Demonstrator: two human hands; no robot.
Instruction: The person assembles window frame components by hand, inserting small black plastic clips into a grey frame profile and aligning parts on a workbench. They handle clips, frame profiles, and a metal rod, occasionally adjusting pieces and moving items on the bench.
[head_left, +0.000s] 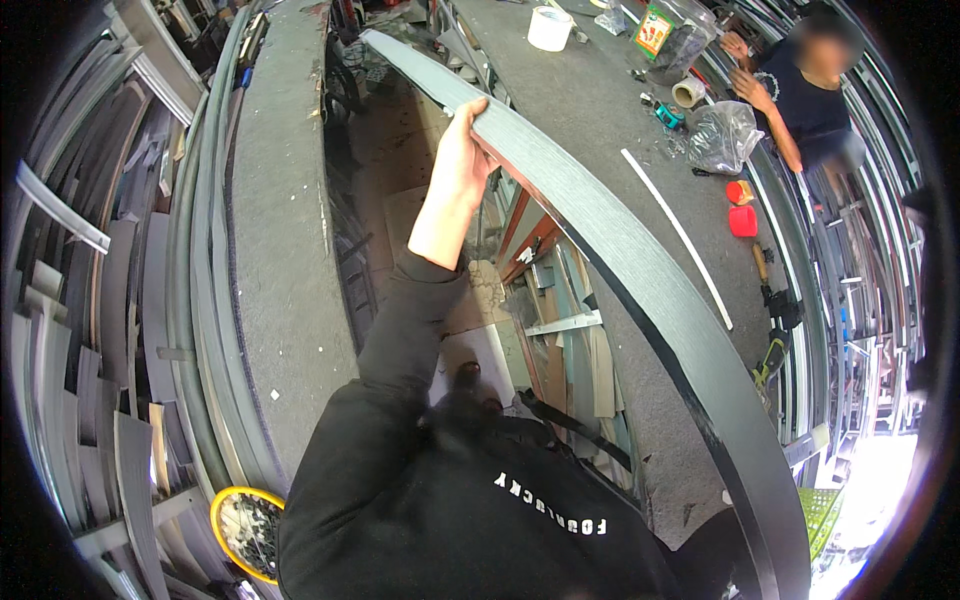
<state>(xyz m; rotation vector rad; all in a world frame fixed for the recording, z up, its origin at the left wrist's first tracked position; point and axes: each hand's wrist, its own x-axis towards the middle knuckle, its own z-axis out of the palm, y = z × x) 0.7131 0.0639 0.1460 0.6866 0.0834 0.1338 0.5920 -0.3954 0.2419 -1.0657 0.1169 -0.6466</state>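
Observation:
My left hand (462, 155) is closed around the edge of a long grey profile strip (610, 225), its thumb on the upper face. The strip has a brushed-looking broad face and a dark lower edge. It runs from the far middle, past my hand, down to the lower right rim. Its far end reaches over the gap between two grey worktops, and its near part crosses above the right worktop (590, 110). At the lower right a black sleeve of my right arm (705, 550) shows beside the strip. My right hand does not show.
On the right worktop lie tape rolls (549, 28), a teal power tool (668, 115), a clear plastic bag (722, 138), a red roll (742, 221) and a thin white strip (675, 235). Another person (800, 90) stands beyond. A yellow-rimmed bucket (222, 520) and stacked profiles (120, 280) are left.

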